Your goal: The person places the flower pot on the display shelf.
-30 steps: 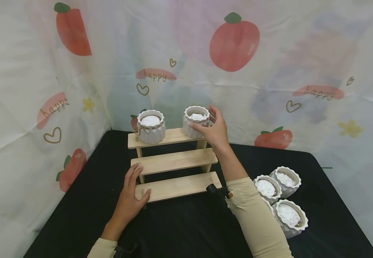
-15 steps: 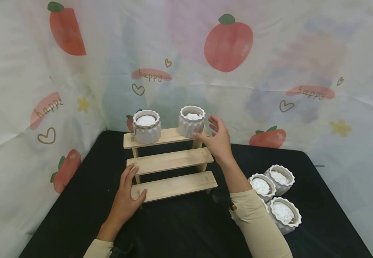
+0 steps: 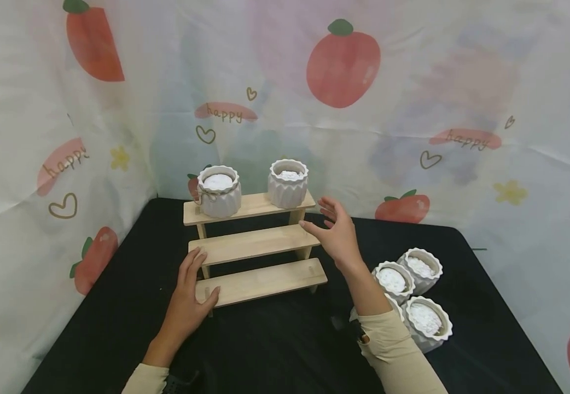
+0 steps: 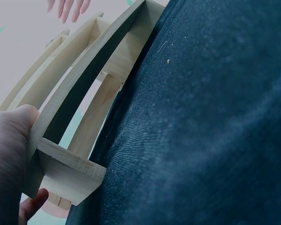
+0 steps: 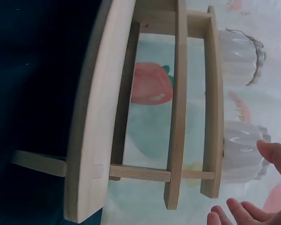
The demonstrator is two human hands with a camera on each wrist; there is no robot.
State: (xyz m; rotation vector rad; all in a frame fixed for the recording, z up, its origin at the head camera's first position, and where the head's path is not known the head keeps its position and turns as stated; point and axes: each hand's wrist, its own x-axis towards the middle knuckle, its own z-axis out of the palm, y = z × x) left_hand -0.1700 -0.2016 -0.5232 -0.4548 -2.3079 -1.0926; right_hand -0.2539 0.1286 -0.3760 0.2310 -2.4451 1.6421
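A three-step wooden stand (image 3: 257, 243) is on the black-covered table. On its top step sit two white scalloped pots with white filling: the left pot (image 3: 222, 201) has twine around its neck, and the right pot (image 3: 288, 192) is near the step's right end. My left hand (image 3: 181, 303) grips the stand's left end; the left wrist view shows the thumb (image 4: 24, 117) on the lowest step's edge and a fingertip lower down. My right hand (image 3: 340, 236), fingers spread and holding nothing, is off the stand's right side, below and apart from the right pot.
Several more white filled pots, among them a front one (image 3: 429, 340), stand clustered on the right of the black tablecloth (image 3: 482, 328), beside my right forearm. A printed fabric backdrop (image 3: 398, 71) rises behind and to the left of the table.
My right hand has let go of the right pot and moved down and away to the right. The pot stays on the top step. My left hand keeps its place; the head view has shifted slightly.
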